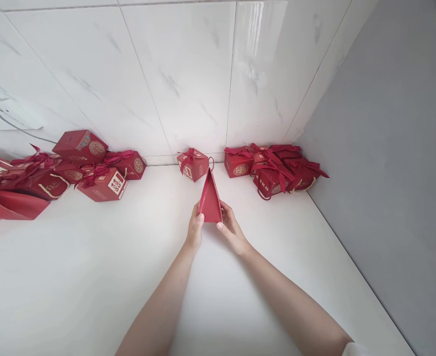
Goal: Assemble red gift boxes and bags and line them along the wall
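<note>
A red paper gift box (211, 200) with a triangular open side facing me is held above the white tabletop. My left hand (195, 227) grips its left side, thumb at the lower left corner. On the right side, my right hand (233, 230) holds the same box, its thumb by the lower right corner and its fingers partly hidden behind. A thin loop of cord shows at the box's peak. Just beyond it, a small red gift box (196, 165) tied with a ribbon stands near the wall.
Several red ribboned boxes (273, 170) cluster at the right back. More boxes (103, 184) are piled along the left, beside folded red card (18, 203). White marbled tiles (181, 74) rise behind the table, and a grey panel (384, 163) borders its right. A grey cable (18, 127) runs at upper left.
</note>
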A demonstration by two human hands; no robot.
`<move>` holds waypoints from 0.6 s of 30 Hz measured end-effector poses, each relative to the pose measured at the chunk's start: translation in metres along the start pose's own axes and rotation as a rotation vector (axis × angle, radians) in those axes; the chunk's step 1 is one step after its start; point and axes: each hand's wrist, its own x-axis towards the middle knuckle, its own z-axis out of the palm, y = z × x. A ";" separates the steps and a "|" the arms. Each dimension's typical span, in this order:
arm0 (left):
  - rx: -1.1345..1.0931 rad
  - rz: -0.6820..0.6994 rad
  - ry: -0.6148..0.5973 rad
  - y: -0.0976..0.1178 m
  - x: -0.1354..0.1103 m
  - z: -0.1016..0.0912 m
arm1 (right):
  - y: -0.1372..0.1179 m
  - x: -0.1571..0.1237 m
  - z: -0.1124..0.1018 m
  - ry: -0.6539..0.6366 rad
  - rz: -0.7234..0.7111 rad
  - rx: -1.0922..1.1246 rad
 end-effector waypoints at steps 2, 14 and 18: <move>-0.042 -0.031 -0.004 0.000 -0.001 0.001 | 0.000 -0.002 0.001 0.034 -0.027 -0.045; -0.319 -0.329 0.077 0.005 0.002 0.004 | -0.004 -0.006 0.007 0.498 -0.091 -0.304; -0.360 -0.282 0.111 0.009 0.000 0.006 | -0.003 -0.008 0.008 0.461 -0.087 -0.384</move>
